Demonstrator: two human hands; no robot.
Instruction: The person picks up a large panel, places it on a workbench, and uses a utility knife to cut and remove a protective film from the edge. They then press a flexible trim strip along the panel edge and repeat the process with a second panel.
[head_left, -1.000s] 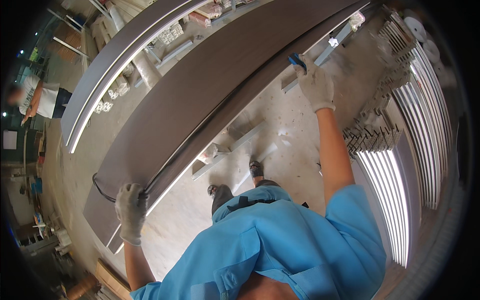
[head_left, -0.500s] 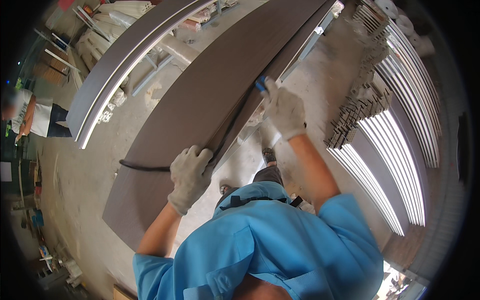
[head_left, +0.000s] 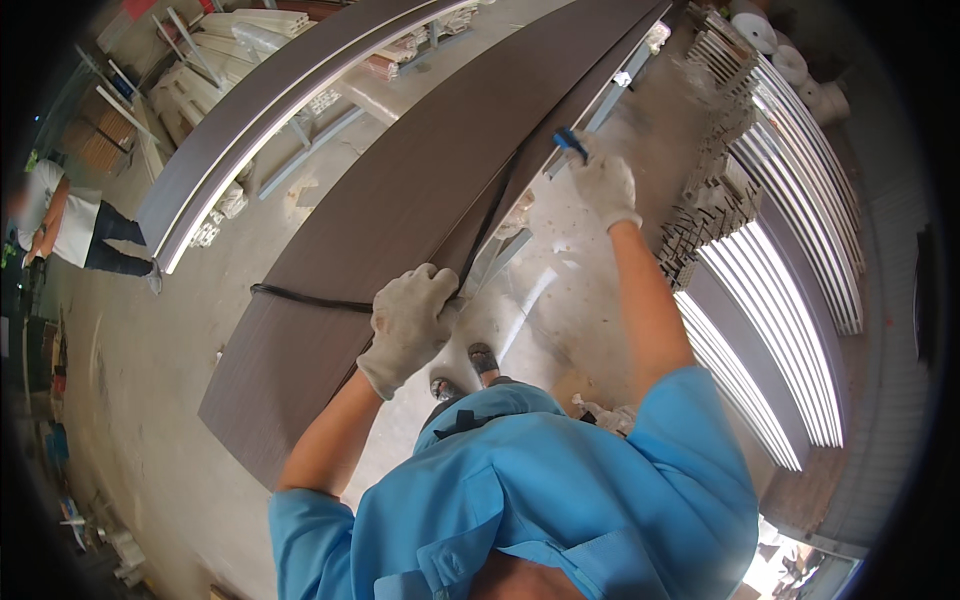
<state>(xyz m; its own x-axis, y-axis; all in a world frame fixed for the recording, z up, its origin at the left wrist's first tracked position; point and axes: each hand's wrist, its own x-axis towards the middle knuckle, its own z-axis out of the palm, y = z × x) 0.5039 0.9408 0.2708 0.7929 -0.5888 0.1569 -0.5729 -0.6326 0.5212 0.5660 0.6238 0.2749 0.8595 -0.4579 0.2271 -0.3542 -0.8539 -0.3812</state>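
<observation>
Left hand [head_left: 408, 322], in a pale glove, was curled with fingers clamped around a black strip [head_left: 312, 300] at the near edge of a long brown panel [head_left: 350, 235]. The panel ran diagonally in front of the wearer, lower left to upper right. To the left of this hand, the strip's loose end lay across the panel face; beyond the hand, it ran up along the near edge.

Right hand [head_left: 603, 188], also gloved, was closed on a blue tool [head_left: 571, 143], just beside the panel's edge and farther along it. Second panel [head_left: 255, 100] lay at upper left; white-edged panels [head_left: 775, 325] were stacked at right. A co-worker [head_left: 78, 232] stood at far left.
</observation>
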